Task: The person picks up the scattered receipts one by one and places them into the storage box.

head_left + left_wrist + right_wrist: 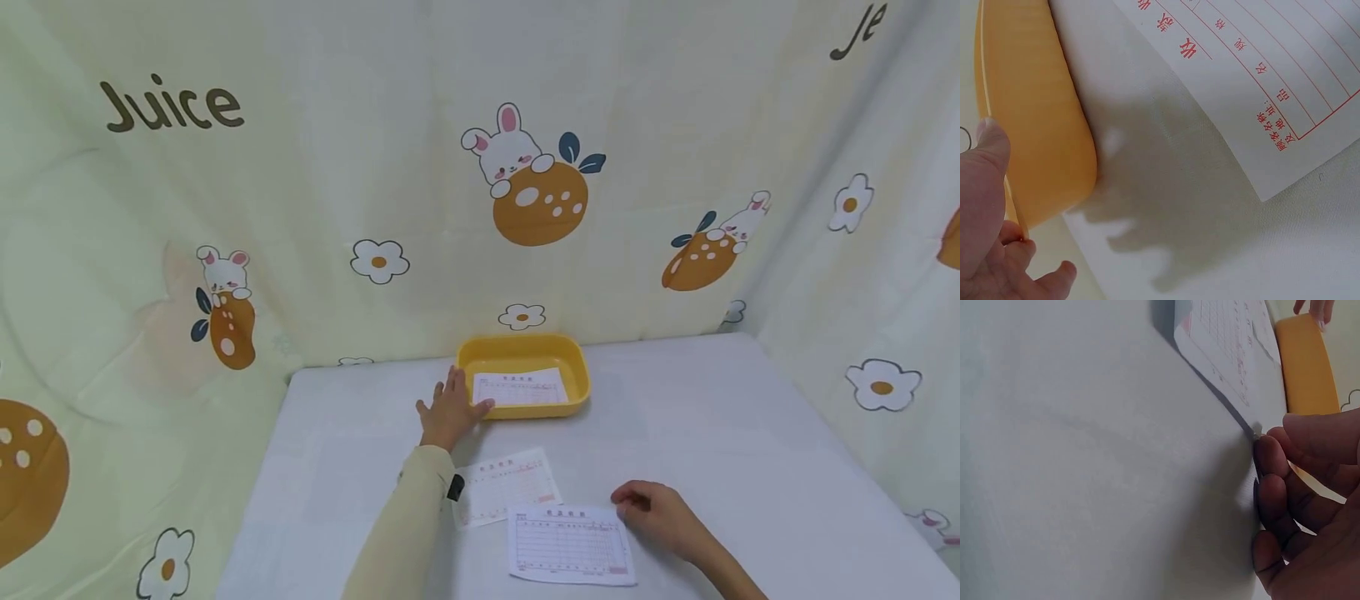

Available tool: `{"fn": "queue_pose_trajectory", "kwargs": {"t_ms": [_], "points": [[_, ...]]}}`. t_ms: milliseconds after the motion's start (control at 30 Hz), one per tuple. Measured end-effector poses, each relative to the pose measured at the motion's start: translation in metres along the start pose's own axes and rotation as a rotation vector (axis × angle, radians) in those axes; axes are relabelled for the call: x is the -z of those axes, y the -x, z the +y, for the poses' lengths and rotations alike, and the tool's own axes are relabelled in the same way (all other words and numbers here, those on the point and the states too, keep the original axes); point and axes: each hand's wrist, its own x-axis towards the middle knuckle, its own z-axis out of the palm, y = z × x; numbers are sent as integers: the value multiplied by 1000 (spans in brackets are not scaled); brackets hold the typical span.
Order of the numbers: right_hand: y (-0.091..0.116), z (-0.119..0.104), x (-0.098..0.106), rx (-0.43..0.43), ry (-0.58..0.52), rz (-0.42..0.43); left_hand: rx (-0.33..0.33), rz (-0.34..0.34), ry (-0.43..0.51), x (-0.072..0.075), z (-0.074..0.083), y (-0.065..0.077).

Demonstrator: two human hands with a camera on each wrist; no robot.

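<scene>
"Slip [570, 546] first: where is it on your screen?"

"Near side of the tabletop [675, 417], printed side up and nearly square to the wearer, which I'd say makes its edges easy to get at. I have the right hand [663, 518] at its far right corner, fingers curled in and narrow. Whether they pinch the paper or only touch it, I can't tell."

"And the left hand [452, 410]?"

"I see it on the tray [525, 412], thumb on the near rim, fingers round the near left corner. I judge that hold is to steady it."

"Anything inside?"

"A tray slip [521, 388], face up, turned the same way as the near one; the walls probably stop it straying. The red-print slip [506, 487] lies askew between tray and near slip, so from here I'd call it within reach of both hands."
</scene>
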Motion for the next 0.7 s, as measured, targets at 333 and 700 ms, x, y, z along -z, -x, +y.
{"fn": "queue_pose_trajectory", "kwargs": {"t_ms": [333,700], "points": [[3,5,-9,139,129,52,-11,-5,-16,4,4,1],[5,1,-5,17,50,29,-28,12,-6,1,1,4]]}}
